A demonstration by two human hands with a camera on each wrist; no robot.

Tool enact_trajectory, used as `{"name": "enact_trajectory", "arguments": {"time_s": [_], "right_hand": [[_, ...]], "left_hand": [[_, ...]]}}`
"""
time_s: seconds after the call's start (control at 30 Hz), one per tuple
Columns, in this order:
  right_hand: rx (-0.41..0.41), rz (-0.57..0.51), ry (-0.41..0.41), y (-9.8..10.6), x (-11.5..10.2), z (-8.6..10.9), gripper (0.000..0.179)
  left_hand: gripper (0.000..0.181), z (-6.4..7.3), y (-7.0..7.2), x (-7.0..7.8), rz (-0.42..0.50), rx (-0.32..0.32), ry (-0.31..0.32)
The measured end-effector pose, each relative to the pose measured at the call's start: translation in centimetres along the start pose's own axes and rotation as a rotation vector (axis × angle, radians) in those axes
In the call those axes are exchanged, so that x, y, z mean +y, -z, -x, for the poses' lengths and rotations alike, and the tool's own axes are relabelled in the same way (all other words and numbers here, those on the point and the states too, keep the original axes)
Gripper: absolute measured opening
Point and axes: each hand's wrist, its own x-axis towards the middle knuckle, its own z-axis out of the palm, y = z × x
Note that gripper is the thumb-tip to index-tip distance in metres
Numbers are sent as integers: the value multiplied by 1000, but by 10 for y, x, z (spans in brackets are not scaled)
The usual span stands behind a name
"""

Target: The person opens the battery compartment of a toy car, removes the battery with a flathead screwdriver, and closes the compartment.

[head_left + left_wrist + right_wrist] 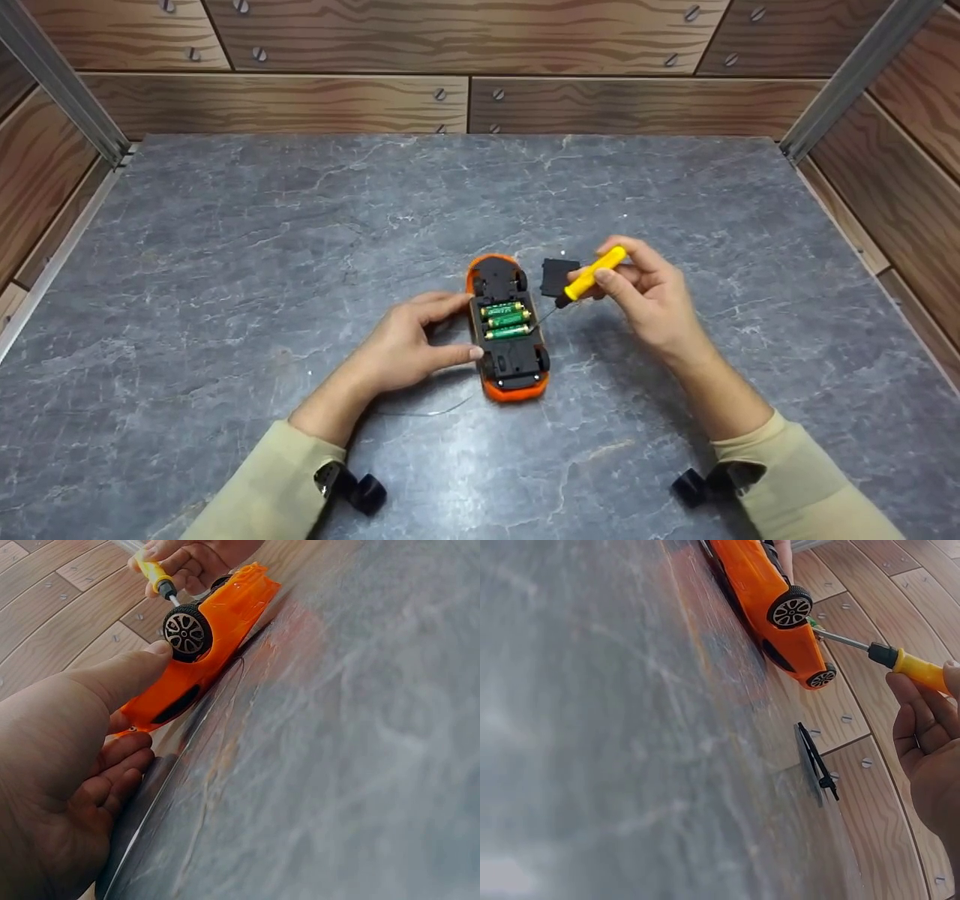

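An orange toy car [516, 391] lies upside down, its black underside facing up. Three green batteries [508, 319] sit side by side in its exposed compartment. My left hand [409, 341] holds the car by its left side, thumb near one wheel [186, 633] and fingers farther along the body. Between the thumb and fingers of my right hand [652, 300] is a screwdriver with a yellow handle [596, 273]. The slim metal shaft [841, 638] slants down to the right end of the nearest battery. Whether the tip touches the battery or its contact, I cannot tell.
Just right of the car, a black battery cover [556, 277] lies on the grey marbled table [300, 225]. A thin clear strand [435, 412] runs along the tabletop near my left wrist. Wood-patterned walls [337, 37] border the back and sides.
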Motion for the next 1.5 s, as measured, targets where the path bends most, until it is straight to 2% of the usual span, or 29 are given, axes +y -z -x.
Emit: {"name": "enact_trajectory", "arguments": {"time_s": [0.53, 1.07, 1.5], "right_hand": [[7, -38, -22, 0, 3, -2, 17], [12, -44, -16, 3, 3, -1, 18], [38, 18, -50, 3, 0, 0, 18]], "left_hand": [[77, 1, 1, -2, 12, 13, -31], [80, 0, 1, 1, 10, -1, 11], [75, 0, 0, 0, 10, 8, -34]]}}
